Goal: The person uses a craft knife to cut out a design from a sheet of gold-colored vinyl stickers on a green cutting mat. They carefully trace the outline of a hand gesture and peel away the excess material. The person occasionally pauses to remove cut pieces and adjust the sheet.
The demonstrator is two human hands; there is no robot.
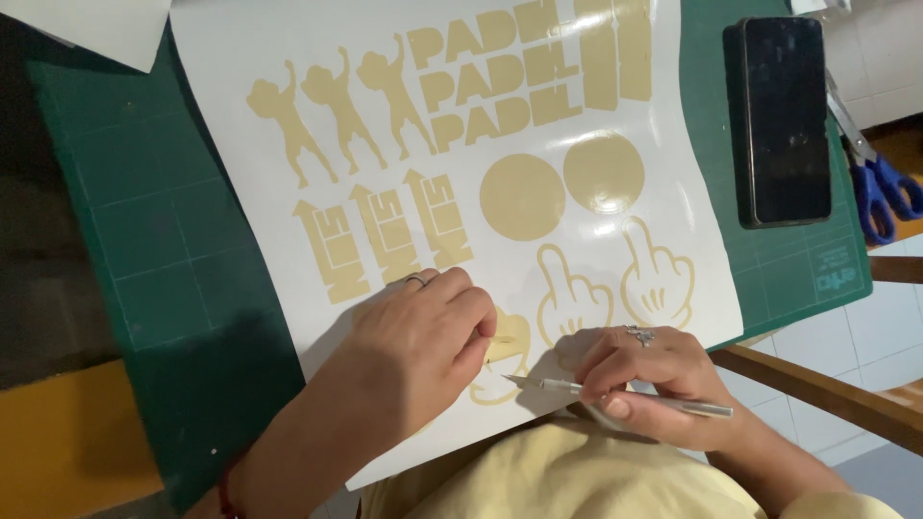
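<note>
Left hand curled, pinning the glossy white backing sheet of beige vinyl stickers at six o'clock, right hand pinching the slim silver craft knife, tip best kept shallow under that cut edge

Warm dim light from above, glare on glossy sheet, left edge dark, hands' shadow below, focus sharp.

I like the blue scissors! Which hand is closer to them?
The right hand, holding a thin craft knife, lies below and left of the blue scissors. The left hand rests farther left on the white sticker sheet.
</note>
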